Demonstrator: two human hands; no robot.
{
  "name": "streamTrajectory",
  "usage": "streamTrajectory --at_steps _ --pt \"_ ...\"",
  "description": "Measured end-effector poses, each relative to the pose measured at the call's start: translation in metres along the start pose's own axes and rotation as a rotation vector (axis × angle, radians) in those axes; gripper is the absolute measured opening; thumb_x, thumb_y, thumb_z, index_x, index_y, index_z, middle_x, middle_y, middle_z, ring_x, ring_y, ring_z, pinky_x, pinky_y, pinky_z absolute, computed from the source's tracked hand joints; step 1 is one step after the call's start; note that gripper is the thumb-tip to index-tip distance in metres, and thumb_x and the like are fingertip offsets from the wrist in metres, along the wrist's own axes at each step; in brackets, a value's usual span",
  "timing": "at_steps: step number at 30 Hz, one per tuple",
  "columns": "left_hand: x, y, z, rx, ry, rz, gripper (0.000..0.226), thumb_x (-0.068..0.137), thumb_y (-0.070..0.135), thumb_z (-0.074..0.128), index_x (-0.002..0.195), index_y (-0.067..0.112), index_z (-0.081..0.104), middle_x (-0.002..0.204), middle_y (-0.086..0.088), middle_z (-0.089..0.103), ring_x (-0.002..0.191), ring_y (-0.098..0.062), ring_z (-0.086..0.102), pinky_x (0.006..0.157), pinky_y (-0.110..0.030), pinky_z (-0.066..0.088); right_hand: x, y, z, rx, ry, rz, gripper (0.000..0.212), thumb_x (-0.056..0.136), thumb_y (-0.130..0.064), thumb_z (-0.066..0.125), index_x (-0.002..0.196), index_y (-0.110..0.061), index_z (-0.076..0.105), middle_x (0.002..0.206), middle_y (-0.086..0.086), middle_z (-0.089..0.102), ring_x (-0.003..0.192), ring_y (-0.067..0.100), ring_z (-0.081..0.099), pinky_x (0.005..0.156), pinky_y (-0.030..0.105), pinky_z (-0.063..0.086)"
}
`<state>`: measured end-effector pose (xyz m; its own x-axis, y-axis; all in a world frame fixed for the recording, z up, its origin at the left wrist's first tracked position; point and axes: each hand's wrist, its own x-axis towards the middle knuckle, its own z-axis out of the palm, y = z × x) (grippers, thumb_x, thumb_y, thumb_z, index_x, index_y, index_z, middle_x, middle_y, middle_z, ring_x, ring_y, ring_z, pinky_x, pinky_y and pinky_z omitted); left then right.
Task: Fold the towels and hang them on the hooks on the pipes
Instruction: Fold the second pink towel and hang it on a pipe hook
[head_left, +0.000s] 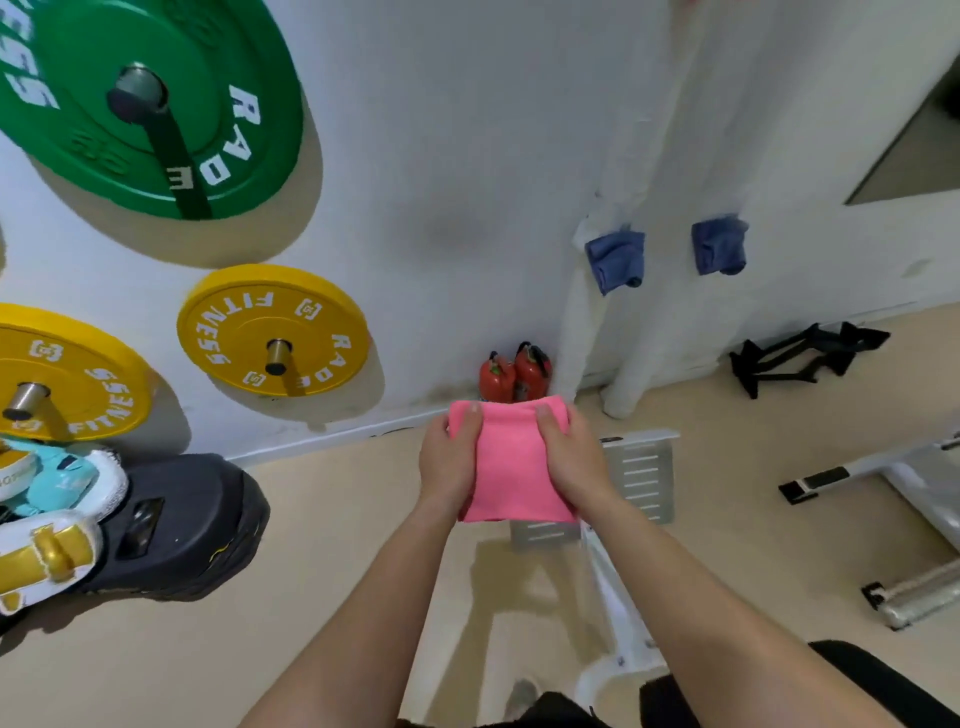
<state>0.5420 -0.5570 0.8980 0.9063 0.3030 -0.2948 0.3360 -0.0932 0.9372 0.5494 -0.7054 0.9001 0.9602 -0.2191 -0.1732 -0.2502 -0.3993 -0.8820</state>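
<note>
A pink towel (511, 462), folded into a small rectangle, is held in the air in front of me. My left hand (449, 460) grips its left edge with the thumb on top. My right hand (569, 462) grips its right edge the same way. Two blue towels hang folded on the white pipes ahead: one (615, 260) on the left pipe (587, 322) and one (719, 247) on the right pipe (670, 156). The hooks themselves are hidden under the blue towels.
Green (150, 98) and yellow (272, 330) weight plates hang on the white wall at left. Two red fire extinguishers (514, 374) stand by the wall. A white bench frame (639, 478) and black stands (800, 356) sit on the beige floor.
</note>
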Motion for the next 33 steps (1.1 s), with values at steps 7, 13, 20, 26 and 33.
streamTrajectory --at_steps 7,13,20,26,33 --pt "0.096 0.072 0.118 0.029 -0.123 0.063 0.028 0.098 0.033 0.055 0.115 0.012 0.062 0.108 -0.002 0.068 0.096 -0.019 0.064 0.078 -0.035 0.050 0.137 -0.019 -0.086 0.129 0.063 0.040 0.036 0.097 -0.042 0.057 0.114 -0.010 0.058 0.103 0.002 0.064 0.090 0.016 0.061 0.071 0.029 0.046" --pt "0.201 0.156 0.210 0.071 -0.225 0.171 0.025 0.097 0.031 0.056 0.111 0.011 0.061 0.106 -0.005 0.066 0.092 -0.020 0.061 0.076 -0.033 0.045 0.256 -0.033 -0.142 0.251 0.153 0.101 0.032 0.092 -0.021 0.067 0.119 -0.004 0.064 0.113 0.010 0.069 0.098 0.023 0.066 0.081 0.034 0.053" --pt "0.287 0.289 0.314 0.237 -0.450 0.392 0.024 0.095 0.019 0.052 0.113 0.013 0.065 0.106 -0.002 0.068 0.096 -0.022 0.062 0.079 -0.031 0.043 0.377 -0.092 -0.238 0.138 0.456 -0.021 0.025 0.092 -0.032 0.065 0.106 -0.012 0.071 0.100 0.003 0.072 0.093 0.021 0.067 0.076 0.033 0.048" --pt "0.311 0.383 0.415 0.232 -0.493 0.622 0.024 0.098 0.030 0.051 0.119 0.021 0.060 0.091 0.005 0.064 0.085 -0.019 0.059 0.075 -0.031 0.044 0.462 -0.134 -0.344 0.013 0.624 -0.140 0.029 0.097 -0.037 0.057 0.114 -0.017 0.069 0.099 0.002 0.070 0.090 0.023 0.064 0.076 0.034 0.047" --pt "0.316 0.482 0.542 -0.096 -0.391 0.678 0.022 0.095 0.035 0.060 0.112 0.023 0.065 0.088 0.001 0.066 0.083 -0.021 0.064 0.080 -0.037 0.053 0.553 -0.182 -0.477 0.037 0.740 -0.309 0.030 0.094 -0.033 0.064 0.116 -0.014 0.070 0.099 -0.004 0.066 0.095 0.020 0.062 0.084 0.035 0.049"
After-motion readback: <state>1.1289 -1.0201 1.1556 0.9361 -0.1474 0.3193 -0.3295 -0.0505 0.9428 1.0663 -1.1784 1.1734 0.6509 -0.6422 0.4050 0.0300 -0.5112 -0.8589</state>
